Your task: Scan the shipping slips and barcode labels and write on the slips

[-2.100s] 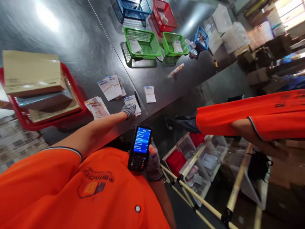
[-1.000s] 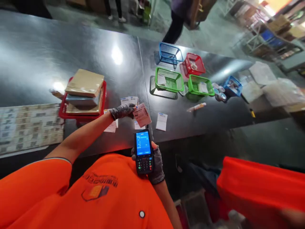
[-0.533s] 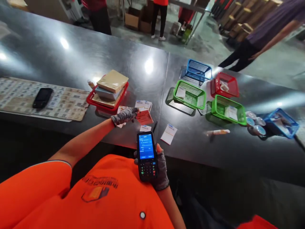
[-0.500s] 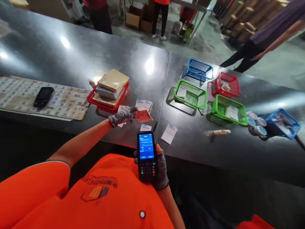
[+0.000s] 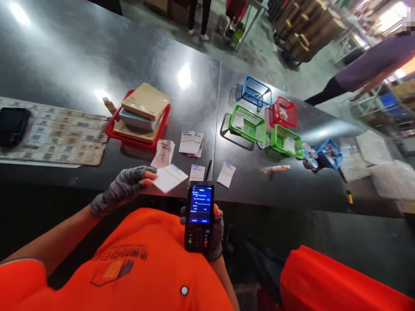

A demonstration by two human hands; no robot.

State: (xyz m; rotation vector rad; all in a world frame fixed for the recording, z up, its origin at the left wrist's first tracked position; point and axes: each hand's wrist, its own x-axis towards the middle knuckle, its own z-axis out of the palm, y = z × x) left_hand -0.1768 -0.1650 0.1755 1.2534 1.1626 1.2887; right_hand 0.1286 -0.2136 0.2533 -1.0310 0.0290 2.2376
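White paper slip (image 5: pixel 169 178), long axis slanting outward from the gloved left hand (image 5: pixel 123 190), pinched in its fingertips, just left of the black handheld scanner (image 5: pixel 199 218) gripped upright in the gloved right hand (image 5: pixel 218 235).
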